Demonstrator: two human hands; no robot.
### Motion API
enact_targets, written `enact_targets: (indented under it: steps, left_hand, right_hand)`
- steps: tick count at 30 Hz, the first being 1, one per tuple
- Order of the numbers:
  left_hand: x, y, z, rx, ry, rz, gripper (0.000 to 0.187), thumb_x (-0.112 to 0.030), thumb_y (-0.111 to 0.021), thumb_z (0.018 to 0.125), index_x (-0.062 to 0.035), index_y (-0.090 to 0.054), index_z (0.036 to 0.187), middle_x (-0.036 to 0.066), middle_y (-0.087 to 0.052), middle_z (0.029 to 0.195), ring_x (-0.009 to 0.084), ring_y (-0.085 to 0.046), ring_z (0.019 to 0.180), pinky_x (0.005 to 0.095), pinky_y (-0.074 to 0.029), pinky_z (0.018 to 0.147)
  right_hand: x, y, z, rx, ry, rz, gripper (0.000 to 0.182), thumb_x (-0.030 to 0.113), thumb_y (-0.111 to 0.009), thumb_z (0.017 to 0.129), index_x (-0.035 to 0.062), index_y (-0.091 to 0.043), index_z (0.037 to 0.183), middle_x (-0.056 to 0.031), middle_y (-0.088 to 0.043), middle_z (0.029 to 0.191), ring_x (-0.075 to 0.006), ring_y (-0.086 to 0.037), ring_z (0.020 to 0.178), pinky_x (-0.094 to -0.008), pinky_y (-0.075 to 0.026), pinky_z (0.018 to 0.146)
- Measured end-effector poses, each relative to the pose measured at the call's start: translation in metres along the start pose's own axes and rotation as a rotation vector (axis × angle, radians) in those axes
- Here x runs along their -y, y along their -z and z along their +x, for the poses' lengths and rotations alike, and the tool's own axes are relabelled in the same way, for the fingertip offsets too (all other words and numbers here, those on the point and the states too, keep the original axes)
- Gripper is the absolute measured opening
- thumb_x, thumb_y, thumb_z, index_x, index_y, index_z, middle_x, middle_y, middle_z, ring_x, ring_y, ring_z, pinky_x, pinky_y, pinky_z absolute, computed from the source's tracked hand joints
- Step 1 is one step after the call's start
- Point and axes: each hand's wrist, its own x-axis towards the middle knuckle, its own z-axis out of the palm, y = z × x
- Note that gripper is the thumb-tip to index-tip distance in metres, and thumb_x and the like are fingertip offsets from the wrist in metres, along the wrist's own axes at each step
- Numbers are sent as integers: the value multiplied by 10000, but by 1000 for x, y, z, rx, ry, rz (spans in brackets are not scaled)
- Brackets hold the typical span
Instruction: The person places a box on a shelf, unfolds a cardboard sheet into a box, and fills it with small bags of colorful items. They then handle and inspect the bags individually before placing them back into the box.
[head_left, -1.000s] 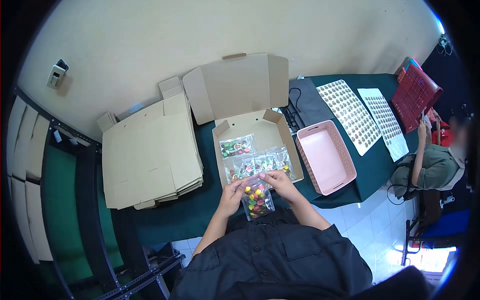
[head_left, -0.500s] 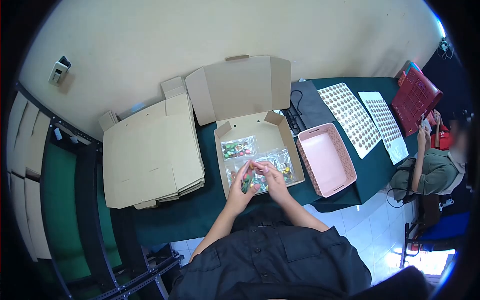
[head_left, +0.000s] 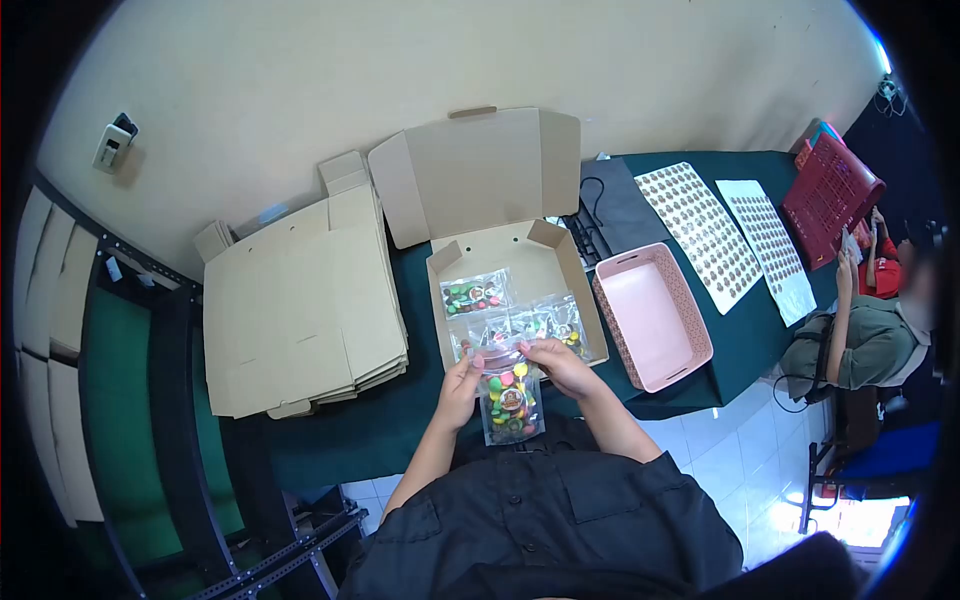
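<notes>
Between my two hands hangs a clear plastic pouch of colourful candies (head_left: 513,402) with a round brown sticker on its front. My left hand (head_left: 460,390) pinches its upper left corner, and my right hand (head_left: 562,369) pinches the upper right corner. The pouch hangs upright in front of an open cardboard box (head_left: 486,243), partly over its near edge. Inside the box, one candy pouch (head_left: 476,294) lies at the left, and further pouches (head_left: 560,325) lie overlapping nearer to me, partly hidden by my hands.
A stack of flattened cardboard boxes (head_left: 290,310) lies to the left. Right of the open box stands a pink basket (head_left: 655,320); beyond it lie two sticker sheets (head_left: 698,235) and a dark red basket (head_left: 832,200). A co-worker (head_left: 860,335) is at the far right.
The pouch, earlier bunched between my cupped hands over the box, now hangs flat and fully visible closer to my body. Both hands have shifted to its top corners.
</notes>
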Motion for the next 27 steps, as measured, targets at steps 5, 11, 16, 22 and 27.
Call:
enact_targets:
  steps: [5,11,16,22,27]
  left_hand:
    - [-3,8,1,25,13,16,360,-270,-445,928,37,-532,1095,92,-587,1032,149,-536,990,266,-410,862]
    - [-6,-8,2,-4,0,62,368,-152,-570,866,23,-460,1170,81,-545,1079,142,-520,1002,265,-403,875]
    - [6,-26,2,-64,-33,-28,414,-194,-558,878,31,-409,1193,103,-506,1125,147,-502,1019,271,-389,889]
    - [9,-26,0,-99,-30,-27,419,-269,-472,920,28,-398,1206,99,-493,1143,155,-465,1066,266,-347,924]
    - [31,-14,0,-151,33,-88,431,-311,-406,941,28,-405,1205,100,-488,1153,158,-464,1065,264,-344,927]
  right_hand:
    - [7,-6,-3,-12,60,12,354,246,-438,928,-29,-549,1122,-90,-591,1068,-133,-525,1009,-269,-370,917]
    - [19,-14,-3,-47,206,137,411,275,-385,945,-23,-467,1215,-136,-570,1095,-185,-510,1060,-328,-362,955]
    - [18,-31,-3,-81,324,294,376,185,-435,924,-8,-424,1246,-134,-558,1099,-185,-507,1057,-332,-356,961]
    - [8,-31,-10,-21,168,-164,297,206,-529,894,5,-490,1110,-31,-584,968,-69,-541,833,-228,-444,715]
    - [1,-21,-3,-12,112,-33,381,232,-544,886,-6,-464,1171,-58,-564,1054,-91,-528,928,-248,-441,789]
